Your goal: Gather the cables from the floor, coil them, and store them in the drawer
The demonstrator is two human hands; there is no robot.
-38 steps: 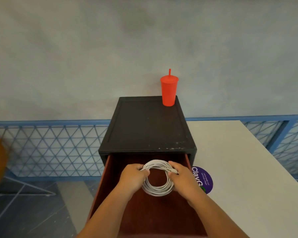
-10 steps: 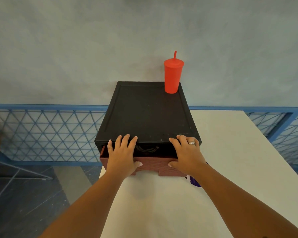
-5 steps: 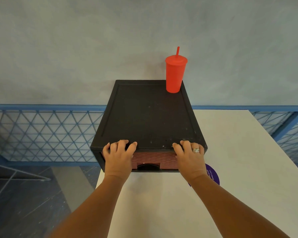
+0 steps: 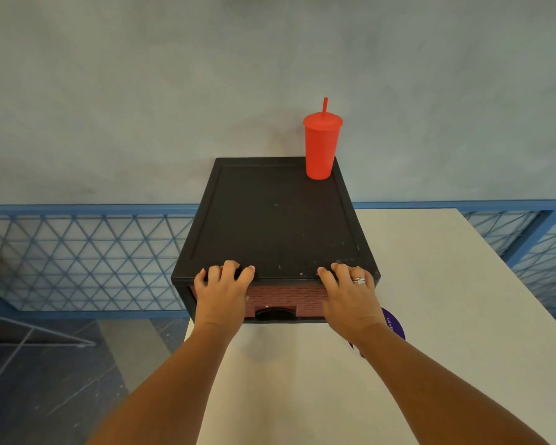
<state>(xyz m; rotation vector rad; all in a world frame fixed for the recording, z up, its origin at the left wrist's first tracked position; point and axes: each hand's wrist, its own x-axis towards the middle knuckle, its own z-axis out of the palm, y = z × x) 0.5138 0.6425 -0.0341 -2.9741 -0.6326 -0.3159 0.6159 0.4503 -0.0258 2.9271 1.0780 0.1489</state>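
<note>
The red-brown drawer [image 4: 281,297] sits pushed into the black cabinet [image 4: 275,216], its front flush with the frame between the two hands. The left hand [image 4: 222,292] lies flat against the drawer front, fingers [image 4: 228,269] hooked over the cabinet's top edge, gripping nothing. The right hand [image 4: 350,293], ring on one finger, rests the same way on the other side, also spread and holding nothing. No cable shows anywhere; judging by the task, the coil is shut inside the drawer, though that cannot be confirmed from here.

The risks are small but real. The cabinet stands at the left corner of the white bench [image 4: 430,300], beyond the left hand, so a further shove could slide it toward the edge. A jolt could also tip the red tumbler [image 4: 322,146] standing far beyond the right hand at the cabinet's back corner. If a loop is pinched behind the drawer front, pressing harder could kink it.
</note>
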